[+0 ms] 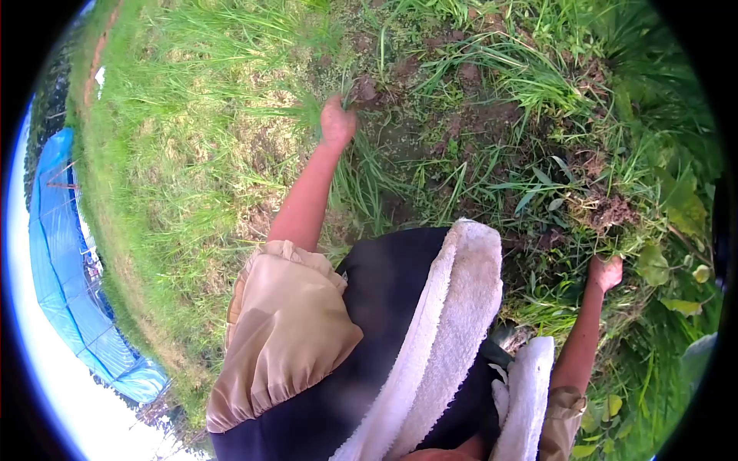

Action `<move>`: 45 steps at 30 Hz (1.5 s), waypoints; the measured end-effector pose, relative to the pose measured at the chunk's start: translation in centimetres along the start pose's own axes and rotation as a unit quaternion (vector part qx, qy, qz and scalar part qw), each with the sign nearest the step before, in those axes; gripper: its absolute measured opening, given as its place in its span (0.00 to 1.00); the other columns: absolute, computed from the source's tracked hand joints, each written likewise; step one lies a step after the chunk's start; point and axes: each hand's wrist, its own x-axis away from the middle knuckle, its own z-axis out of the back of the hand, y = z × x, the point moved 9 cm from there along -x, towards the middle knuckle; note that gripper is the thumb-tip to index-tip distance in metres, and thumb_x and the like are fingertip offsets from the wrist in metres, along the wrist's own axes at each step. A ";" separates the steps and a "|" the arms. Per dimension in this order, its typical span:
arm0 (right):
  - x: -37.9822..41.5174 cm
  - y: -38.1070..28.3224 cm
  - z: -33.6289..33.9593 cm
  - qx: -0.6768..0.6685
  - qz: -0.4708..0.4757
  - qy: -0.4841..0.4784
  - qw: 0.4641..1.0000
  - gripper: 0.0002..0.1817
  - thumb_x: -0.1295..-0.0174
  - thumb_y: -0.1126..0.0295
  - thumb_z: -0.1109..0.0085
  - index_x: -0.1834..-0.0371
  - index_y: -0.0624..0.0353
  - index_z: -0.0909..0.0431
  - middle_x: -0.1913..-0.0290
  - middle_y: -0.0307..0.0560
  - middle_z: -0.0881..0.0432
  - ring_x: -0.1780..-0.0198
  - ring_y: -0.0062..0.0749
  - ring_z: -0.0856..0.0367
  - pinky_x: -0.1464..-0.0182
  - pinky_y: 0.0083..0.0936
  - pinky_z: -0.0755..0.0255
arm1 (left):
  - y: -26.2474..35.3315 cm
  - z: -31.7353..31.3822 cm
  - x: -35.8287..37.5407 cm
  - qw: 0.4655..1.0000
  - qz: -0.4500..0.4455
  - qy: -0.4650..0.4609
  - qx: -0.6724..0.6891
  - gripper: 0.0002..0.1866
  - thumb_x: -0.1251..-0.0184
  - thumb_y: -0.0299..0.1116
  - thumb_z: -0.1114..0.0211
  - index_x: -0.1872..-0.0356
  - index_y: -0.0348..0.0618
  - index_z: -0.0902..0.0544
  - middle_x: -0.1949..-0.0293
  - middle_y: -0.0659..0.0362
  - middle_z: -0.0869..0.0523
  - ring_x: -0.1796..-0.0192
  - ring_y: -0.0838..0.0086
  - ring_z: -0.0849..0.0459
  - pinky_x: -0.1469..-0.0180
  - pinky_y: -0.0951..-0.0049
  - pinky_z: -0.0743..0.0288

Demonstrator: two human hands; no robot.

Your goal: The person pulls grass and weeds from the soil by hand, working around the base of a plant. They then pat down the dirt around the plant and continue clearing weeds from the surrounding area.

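My left hand [338,123] reaches out over the weedy ground, its fingers closed around some green grass blades [347,94]. A dark clod of soil [366,89] is right beside its fingertips. Off to the right, my right hand [606,273] is closed at the base of a bunch of weeds [611,244]. Just beyond that hand, a clump of roots with brown soil [611,211] shows. Part of its grip is hidden by leaves.
Bare, damp soil [407,146] with scattered weeds lies between my hands. Uprooted-looking grass [530,81] lies farther out. Tall leafy plants [680,200] line the right side. A white towel [446,323] hangs from my neck. A blue tarp structure [65,261] stands at far left.
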 end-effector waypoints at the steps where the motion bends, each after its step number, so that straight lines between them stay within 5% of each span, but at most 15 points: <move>1: -0.2 0.0 0.1 -0.010 0.000 0.008 1.000 0.16 0.51 0.56 0.44 0.72 0.59 0.18 0.67 0.54 0.16 0.66 0.47 0.17 0.62 0.38 0.23 | -3.8 -0.1 -1.5 0.994 0.044 0.022 -0.095 0.16 0.44 0.30 0.41 0.53 0.37 0.24 0.60 0.41 0.18 0.54 0.50 0.19 0.52 0.59 0.25; 6: 0.1 0.4 -0.2 0.008 -0.010 -0.020 1.000 0.17 0.50 0.55 0.44 0.70 0.58 0.18 0.68 0.53 0.16 0.66 0.46 0.17 0.63 0.37 0.22 | -8.1 -2.5 -3.8 0.928 0.147 -0.106 -0.327 0.20 0.38 0.28 0.48 0.44 0.44 0.30 0.43 0.50 0.27 0.47 0.53 0.20 0.48 0.57 0.25; 10: -0.2 0.4 -0.5 0.011 -0.020 -0.030 0.999 0.18 0.50 0.54 0.44 0.70 0.58 0.18 0.67 0.52 0.16 0.66 0.45 0.16 0.63 0.37 0.22 | -7.5 -1.6 -5.8 0.921 0.046 -0.109 -0.372 0.20 0.37 0.30 0.50 0.43 0.44 0.28 0.45 0.49 0.22 0.45 0.55 0.21 0.45 0.59 0.27; 13: 0.1 0.4 -0.6 0.020 -0.016 -0.035 0.999 0.17 0.49 0.55 0.44 0.70 0.58 0.18 0.67 0.52 0.16 0.66 0.44 0.16 0.64 0.36 0.22 | -9.3 -2.0 -5.4 0.874 0.126 -0.255 -0.394 0.17 0.39 0.32 0.47 0.49 0.44 0.22 0.46 0.47 0.21 0.44 0.56 0.21 0.44 0.61 0.27; 17: 0.1 0.1 0.1 0.007 -0.009 -0.007 1.000 0.15 0.50 0.58 0.44 0.76 0.58 0.18 0.70 0.52 0.16 0.68 0.45 0.17 0.64 0.36 0.22 | -9.8 -0.4 -5.3 0.920 0.167 -0.160 -0.316 0.17 0.45 0.34 0.45 0.56 0.40 0.17 0.52 0.45 0.18 0.48 0.55 0.19 0.47 0.62 0.25; 22: 0.0 1.1 -1.0 -0.009 -0.022 0.014 1.000 0.13 0.57 0.59 0.39 0.77 0.57 0.19 0.73 0.53 0.17 0.70 0.47 0.17 0.66 0.38 0.23 | -11.0 -0.4 -3.3 0.958 0.141 -0.059 -0.241 0.18 0.50 0.33 0.45 0.56 0.38 0.24 0.58 0.40 0.17 0.54 0.48 0.19 0.49 0.55 0.27; 26: 0.0 1.3 -1.1 0.031 -0.027 -0.016 0.999 0.20 0.56 0.49 0.37 0.78 0.58 0.19 0.74 0.54 0.17 0.70 0.48 0.18 0.66 0.38 0.23 | -12.4 -0.5 -2.4 0.973 0.153 -0.007 -0.172 0.17 0.49 0.35 0.45 0.59 0.38 0.23 0.61 0.39 0.18 0.56 0.46 0.19 0.51 0.54 0.27; 34: 0.2 1.2 -0.7 0.074 -0.043 -0.023 0.996 0.23 0.55 0.46 0.37 0.83 0.57 0.20 0.78 0.49 0.18 0.74 0.43 0.18 0.69 0.34 0.24 | -14.3 -1.1 -3.7 0.960 0.233 -0.012 -0.157 0.17 0.50 0.36 0.45 0.60 0.37 0.21 0.62 0.38 0.17 0.56 0.46 0.19 0.50 0.56 0.26; 37: 0.1 2.1 -2.3 0.077 -0.030 -0.054 0.995 0.35 0.51 0.34 0.47 0.81 0.61 0.19 0.76 0.54 0.18 0.71 0.47 0.17 0.68 0.40 0.24 | -14.3 -0.7 -3.9 0.967 0.227 0.024 -0.113 0.17 0.50 0.36 0.45 0.62 0.36 0.20 0.62 0.38 0.18 0.57 0.47 0.18 0.51 0.56 0.27; 41: -0.1 2.3 -2.4 0.047 -0.022 -0.015 0.999 0.26 0.54 0.44 0.38 0.79 0.61 0.20 0.74 0.53 0.18 0.71 0.46 0.17 0.68 0.39 0.24 | -12.4 -0.1 -0.8 0.969 0.198 0.109 0.097 0.18 0.51 0.37 0.41 0.63 0.33 0.21 0.64 0.37 0.18 0.59 0.43 0.19 0.53 0.55 0.27; 45: -0.3 1.6 -1.5 0.038 -0.024 -0.012 0.999 0.24 0.57 0.47 0.36 0.77 0.60 0.20 0.73 0.53 0.17 0.69 0.47 0.17 0.66 0.39 0.23 | -10.0 -1.8 3.3 0.982 0.185 0.002 -0.033 0.17 0.52 0.35 0.39 0.63 0.33 0.21 0.66 0.37 0.18 0.59 0.41 0.20 0.53 0.53 0.27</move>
